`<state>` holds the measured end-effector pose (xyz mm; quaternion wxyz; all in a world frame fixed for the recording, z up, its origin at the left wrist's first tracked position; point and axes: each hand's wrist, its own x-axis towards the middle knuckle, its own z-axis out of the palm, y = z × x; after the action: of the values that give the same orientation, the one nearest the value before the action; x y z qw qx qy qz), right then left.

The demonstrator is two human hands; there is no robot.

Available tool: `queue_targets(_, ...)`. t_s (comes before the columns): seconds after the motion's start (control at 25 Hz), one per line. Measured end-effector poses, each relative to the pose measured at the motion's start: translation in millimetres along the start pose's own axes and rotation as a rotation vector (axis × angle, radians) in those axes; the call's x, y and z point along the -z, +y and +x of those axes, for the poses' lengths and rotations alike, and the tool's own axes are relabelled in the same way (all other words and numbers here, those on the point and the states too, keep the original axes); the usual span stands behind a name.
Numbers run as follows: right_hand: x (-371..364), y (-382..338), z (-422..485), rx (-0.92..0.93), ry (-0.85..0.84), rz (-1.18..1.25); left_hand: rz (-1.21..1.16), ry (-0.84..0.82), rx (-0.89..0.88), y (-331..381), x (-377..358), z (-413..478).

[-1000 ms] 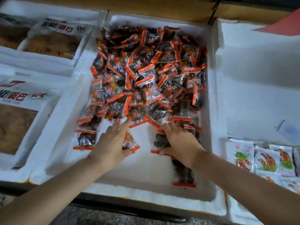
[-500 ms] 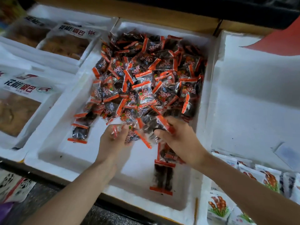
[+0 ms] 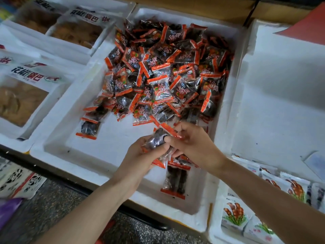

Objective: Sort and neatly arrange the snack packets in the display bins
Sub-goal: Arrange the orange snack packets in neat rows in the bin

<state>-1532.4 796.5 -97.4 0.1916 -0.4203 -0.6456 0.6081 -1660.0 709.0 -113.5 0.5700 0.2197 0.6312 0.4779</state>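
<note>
A heap of small dark snack packets with orange ends [image 3: 165, 76] fills the far half of the white foam bin [image 3: 58, 138]. Over the bin's near middle, my left hand [image 3: 142, 159] cradles a small bundle of these packets [image 3: 156, 141] with curled fingers. My right hand [image 3: 193, 147] meets it from the right and pinches the same bundle at its top. A neat stack of packets [image 3: 175, 182] lies flat below my hands. Another short stack [image 3: 89, 127] lies at the bin's left.
Large bags of brown crisps [image 3: 22, 97] fill the foam bins on the left. The foam bin on the right [image 3: 281, 103] holds white packets with orange pictures [image 3: 235, 215] at its near end. A wooden shelf edge [image 3: 211, 9] runs behind. Speckled floor lies below.
Both hands left the foot of the heap, gathered loose packets and came together above the bin's near part. The camera has tilted and moved closer.
</note>
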Motion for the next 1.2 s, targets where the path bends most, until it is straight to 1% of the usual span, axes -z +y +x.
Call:
queue_targets(0.04, -1, 0, -1, 0.017, -0.043, 0.026, -0.002, 0.025, -0.032, -2, 0, -2)
queue_targets(0.08, 1, 3, -1, 0.055, -0.046, 0.007, -0.015, 0.075, -0.065, -2, 1, -3)
queue_targets(0.12, 3, 5, -2, 0.116, -0.018, -0.074, -0.040, 0.135, -0.095, -1, 4, -4)
queue_targets(0.16, 7, 11, -3, 0.172, -0.003, -0.215, -0.077, 0.190, -0.111, -1, 6, -4)
queue_targets(0.2, 9, 16, -5, 0.204, -0.044, -0.390, -0.114, 0.232, -0.119, -1, 10, -4)
queue_targets(0.24, 10, 19, -7, 0.219, -0.155, -0.586, -0.141, 0.261, -0.125, 0, 13, -4)
queue_targets(0.32, 8, 31, -12, 0.277, -0.457, -1.022, -0.154, 0.279, -0.137, 1, 17, -6)
queue_targets(0.36, 5, 36, -14, 0.338, -0.541, -1.213, -0.140, 0.276, -0.140, 1, 18, -7)
queue_targets(0.4, 3, 39, -14, 0.407, -0.561, -1.339, -0.126, 0.273, -0.138, 1, 18, -9)
queue_targets(0.48, -2, 37, -10, 0.518, -0.529, -1.431, -0.111, 0.283, -0.132, -1, 17, -13)
queue_targets(0.52, -5, 34, -8, 0.560, -0.483, -1.459, -0.110, 0.308, -0.124, -4, 16, -14)
queue_targets(0.56, -6, 33, -6, 0.595, -0.405, -1.450, -0.109, 0.349, -0.110, -6, 15, -15)
queue_targets(0.6, -6, 32, -4, 0.624, -0.310, -1.380, -0.113, 0.396, -0.094, -8, 14, -17)
queue_targets(0.64, -6, 29, -3, 0.650, -0.193, -1.269, -0.123, 0.443, -0.078, -10, 14, -18)
queue_targets(0.68, -6, 23, -5, 0.630, -0.076, -1.151, -0.132, 0.477, -0.066, -11, 14, -21)
queue_targets(0.76, -9, 7, -9, 0.440, 0.110, -0.895, -0.158, 0.484, -0.046, -9, 13, -26)
queue_targets(0.8, -10, 4, -11, 0.337, 0.145, -0.735, -0.171, 0.460, -0.034, -7, 12, -28)
queue_targets(0.84, -12, 3, -13, 0.301, 0.170, -0.586, -0.183, 0.433, -0.015, -5, 10, -29)
queue_targets(0.88, -16, 1, -16, 0.303, 0.182, -0.463, -0.187, 0.405, 0.011, -2, 7, -30)
queue_targets(0.96, -26, -3, -22, 0.370, 0.170, -0.315, -0.195, 0.360, 0.058, 3, 2, -31)
queue_targets(1.0, -29, -3, -24, 0.424, 0.142, -0.305, -0.215, 0.333, 0.078, 7, -1, -32)
queue_targets(1.08, -33, 0, -27, 0.540, 0.099, -0.388, -0.303, 0.259, 0.132, 14, -4, -33)
queue_targets(1.12, -32, 2, -28, 0.566, 0.085, -0.437, -0.363, 0.224, 0.156, 17, -4, -33)
queue_targets(1.2, -27, 4, -28, 0.562, 0.030, -0.498, -0.466, 0.154, 0.193, 21, -1, -36)
